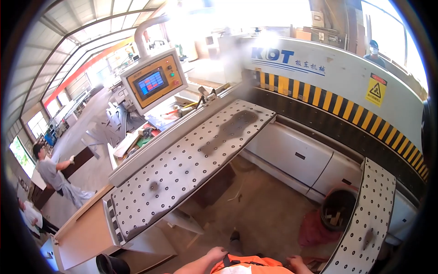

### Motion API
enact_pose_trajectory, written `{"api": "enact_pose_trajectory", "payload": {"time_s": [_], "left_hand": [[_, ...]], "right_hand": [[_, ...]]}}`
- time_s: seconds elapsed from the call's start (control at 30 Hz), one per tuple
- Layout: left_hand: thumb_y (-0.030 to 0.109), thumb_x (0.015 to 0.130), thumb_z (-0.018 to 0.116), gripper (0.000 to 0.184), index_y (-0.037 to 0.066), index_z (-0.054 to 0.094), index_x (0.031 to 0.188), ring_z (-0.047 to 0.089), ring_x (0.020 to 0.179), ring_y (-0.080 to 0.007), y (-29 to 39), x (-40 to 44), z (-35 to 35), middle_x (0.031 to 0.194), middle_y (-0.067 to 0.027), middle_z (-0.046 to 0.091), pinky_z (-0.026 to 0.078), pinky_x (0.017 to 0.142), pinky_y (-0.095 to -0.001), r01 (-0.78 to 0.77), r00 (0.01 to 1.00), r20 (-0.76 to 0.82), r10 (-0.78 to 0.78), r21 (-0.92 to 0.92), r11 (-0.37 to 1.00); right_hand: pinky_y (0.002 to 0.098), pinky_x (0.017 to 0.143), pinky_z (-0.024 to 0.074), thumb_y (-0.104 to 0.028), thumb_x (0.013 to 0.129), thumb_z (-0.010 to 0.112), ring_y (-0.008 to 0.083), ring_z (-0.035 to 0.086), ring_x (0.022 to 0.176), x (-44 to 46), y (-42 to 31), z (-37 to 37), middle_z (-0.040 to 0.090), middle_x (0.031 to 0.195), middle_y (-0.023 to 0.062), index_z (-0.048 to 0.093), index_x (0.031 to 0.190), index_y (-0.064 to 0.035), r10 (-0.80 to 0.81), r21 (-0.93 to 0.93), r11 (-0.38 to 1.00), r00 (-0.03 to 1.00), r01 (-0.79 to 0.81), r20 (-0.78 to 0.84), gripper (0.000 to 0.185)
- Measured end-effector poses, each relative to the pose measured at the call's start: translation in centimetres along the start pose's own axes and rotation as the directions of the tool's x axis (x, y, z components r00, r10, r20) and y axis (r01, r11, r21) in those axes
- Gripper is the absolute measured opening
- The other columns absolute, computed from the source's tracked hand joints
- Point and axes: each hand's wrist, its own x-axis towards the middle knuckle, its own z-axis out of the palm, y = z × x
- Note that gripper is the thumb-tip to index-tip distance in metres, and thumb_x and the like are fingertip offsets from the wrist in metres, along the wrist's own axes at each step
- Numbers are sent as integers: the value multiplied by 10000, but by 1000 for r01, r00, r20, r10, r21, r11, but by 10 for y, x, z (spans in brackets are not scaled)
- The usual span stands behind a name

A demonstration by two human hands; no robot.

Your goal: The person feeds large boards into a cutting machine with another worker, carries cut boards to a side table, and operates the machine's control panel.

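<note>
Orange clothing (269,268) shows between perforated tables (182,168), black bucket (343,199) ahead-right.

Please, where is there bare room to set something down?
Bare: the long dotted table, between the grey rail and the floor; also the right dotted table, beside the black bin. Crowded: loose things behind the rail, near the screen.

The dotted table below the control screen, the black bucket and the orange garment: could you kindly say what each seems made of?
Dotted table: possibly painted metal, pale and flat with a thin edge, though dark smudged patches leave that open.
Black bucket: probably plastic, with a plain dark wall.
Orange garment: fabric, softly creased.
</note>
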Motion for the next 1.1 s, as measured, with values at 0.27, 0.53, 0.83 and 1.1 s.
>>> {"api": "enact_pose_trajectory", "payload": {"time_s": [0.27, 0.53, 0.83, 1.1], "left_hand": [[390, 852, 612, 446, 45, 709, 1116, 650, 1074, -397, 9, -12, -20, 1151, -218, 686, 520, 922, -470, 33, 992, -122, -38, -48, 998], [506, 883, 587, 504, 79, 731, 1108, 657, 1076, -377, -16, -14, -7, 1163, -186, 697, 524, 912, -459, 74, 978, -188, -94, -114, 991], [431, 882, 610, 466, 74, 701, 1167, 645, 1105, -376, -22, -24, 1, 1199, -186, 684, 520, 943, -454, 143, 982, -107, -157, -131, 981], [533, 887, 602, 536, 88, 711, 1165, 656, 1082, -364, -25, -8, 3, 1168, -185, 697, 520, 920, -440, 131, 976, -159, -150, -127, 983]], "right_hand": [[407, 641, 529, -140, 877, 704, 247, 662, 786, 42, -5, -25, 706, 875, 110, 699, 1048, -1, -153, -344, 920, 981, 186, 121, 220], [408, 637, 521, -198, 884, 698, 263, 663, 739, 103, 6, -22, 716, 834, 112, 701, 1015, -28, -430, -568, 652, 862, 502, 268, 215], [430, 587, 492, -199, 896, 639, 293, 635, 649, 156, 28, -8, 686, 741, 120, 692, 860, -67, -418, -265, 842, 879, 470, 231, 147], [444, 726, 536, -179, 911, 620, 303, 656, 867, 131, 29, -1, 701, 1000, 156, 697, 1024, -47, -499, -607, 554, 811, 569, 304, 190]]}}
